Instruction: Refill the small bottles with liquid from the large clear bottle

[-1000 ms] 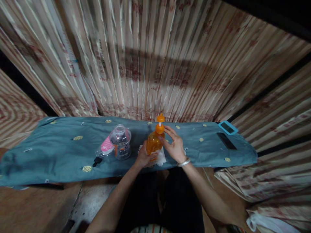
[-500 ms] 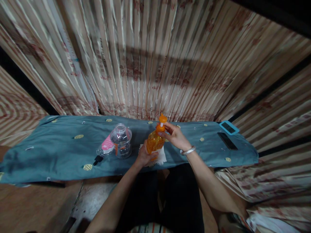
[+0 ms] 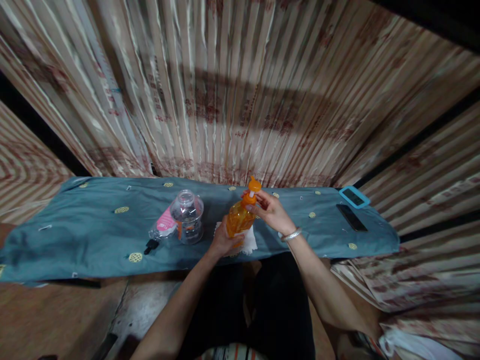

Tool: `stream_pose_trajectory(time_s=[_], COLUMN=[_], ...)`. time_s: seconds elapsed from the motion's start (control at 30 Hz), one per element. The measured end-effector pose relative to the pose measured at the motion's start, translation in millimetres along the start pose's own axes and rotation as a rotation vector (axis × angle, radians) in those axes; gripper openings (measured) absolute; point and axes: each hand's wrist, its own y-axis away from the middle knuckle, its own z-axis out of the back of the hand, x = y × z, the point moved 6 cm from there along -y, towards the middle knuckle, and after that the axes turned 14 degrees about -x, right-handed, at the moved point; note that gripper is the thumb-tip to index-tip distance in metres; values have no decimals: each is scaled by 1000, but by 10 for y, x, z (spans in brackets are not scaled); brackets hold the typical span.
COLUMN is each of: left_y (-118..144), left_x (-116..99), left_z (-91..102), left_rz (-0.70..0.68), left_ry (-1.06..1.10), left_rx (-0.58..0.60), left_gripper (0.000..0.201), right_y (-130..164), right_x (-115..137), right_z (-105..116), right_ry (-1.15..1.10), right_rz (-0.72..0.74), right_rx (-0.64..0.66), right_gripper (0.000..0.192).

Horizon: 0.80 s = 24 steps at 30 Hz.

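An orange see-through pump bottle (image 3: 240,218) leans a little to the right in front of me, above a white cloth or tissue (image 3: 250,243). My left hand (image 3: 222,241) is wrapped round its lower body. At the neck, my right hand (image 3: 270,210) pinches the orange collar just under the pump head (image 3: 254,185). A silvery bracelet (image 3: 290,234) circles my right wrist. The bottle's base is partly hidden by my left fingers.
Left of my hands stands a clear plastic bottle (image 3: 191,227). Beside it lies a clear bottle with a pink label (image 3: 167,220) and black cap (image 3: 151,246). A blue-framed device (image 3: 354,197) and a dark phone (image 3: 351,217) lie at the right on the blue-green cloth (image 3: 93,230). Curtains hang behind.
The pump head has shifted slightly to the right and its spout has turned a little. Both hands keep their hold on the bottle. The other things stay where they were.
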Motion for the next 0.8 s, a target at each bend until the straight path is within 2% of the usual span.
stream_pose_trajectory(time_s=[0.23,0.5,0.8], left_y=[-18,-2,9], left_x=[30,-10,-62], left_z=[19,23,15], left_rz=[-41,-33,-34], left_ry=[-53,-85,-100], left_rx=[-24,-10,6], left_gripper=[62,64,63], right_y=[-44,-88,-104], right_x=[-31,148,57], right_z=[15,147,101], right_ry=[57,196,133], right_rz=[11,23,12], right_rx=[1,45,29], right_gripper=[38,35,37])
